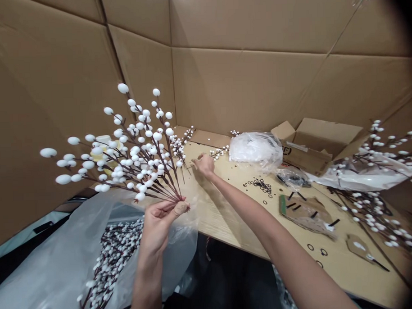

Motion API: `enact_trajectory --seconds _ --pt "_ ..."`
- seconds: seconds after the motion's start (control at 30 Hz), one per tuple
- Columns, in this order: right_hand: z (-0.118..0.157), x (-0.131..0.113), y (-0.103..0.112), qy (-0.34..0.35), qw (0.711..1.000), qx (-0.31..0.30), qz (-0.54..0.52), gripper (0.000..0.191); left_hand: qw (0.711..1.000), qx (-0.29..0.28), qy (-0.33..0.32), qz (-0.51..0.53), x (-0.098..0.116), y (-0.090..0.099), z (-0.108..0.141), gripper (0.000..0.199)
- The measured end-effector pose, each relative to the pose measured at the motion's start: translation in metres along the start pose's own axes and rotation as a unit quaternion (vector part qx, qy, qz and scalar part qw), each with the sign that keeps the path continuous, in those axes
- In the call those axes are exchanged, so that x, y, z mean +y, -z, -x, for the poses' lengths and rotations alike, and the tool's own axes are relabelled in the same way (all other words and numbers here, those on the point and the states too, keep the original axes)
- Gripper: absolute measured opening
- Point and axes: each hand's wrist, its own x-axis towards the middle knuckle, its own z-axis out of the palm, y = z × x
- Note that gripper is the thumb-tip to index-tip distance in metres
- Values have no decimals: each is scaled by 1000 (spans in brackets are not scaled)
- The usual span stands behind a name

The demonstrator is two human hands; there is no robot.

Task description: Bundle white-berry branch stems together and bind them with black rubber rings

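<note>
A fanned bunch of white berry stems point(141, 152) spreads up and left from my left hand point(166, 219), which pinches the thin brown stem ends between thumb and fingers. My right hand point(203, 164) reaches to the far part of the table, its fingers curled on a small white berry sprig point(220, 152). The sprig's berries show on the right of that hand and a thin stem end on the left. Just left of it, more berry sprigs point(178, 148) lie at the table's back, partly behind the held bunch.
A clear plastic bag point(70, 249) full of berry stems point(119, 247) sits low left. On the wooden table point(225, 217) are black rings point(261, 185), a white plastic bundle point(256, 148), an open carton point(307, 151) and cardboard scraps point(307, 214). Berry branches point(373, 211) lie right. Cardboard walls point(251, 85) enclose the back.
</note>
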Motion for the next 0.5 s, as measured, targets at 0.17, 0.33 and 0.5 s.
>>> enact_trajectory --seconds 0.17,0.33,0.5 --pt "-8 -4 -2 41 994 -45 95 32 1000 -5 -4 5 -3 2 -2 26" --pt "-9 6 7 13 990 -53 131 29 1000 -5 0 -3 -1 7 -1 26" --pt "5 29 42 -3 996 -45 75 28 1000 -6 11 18 -1 2 0 29"
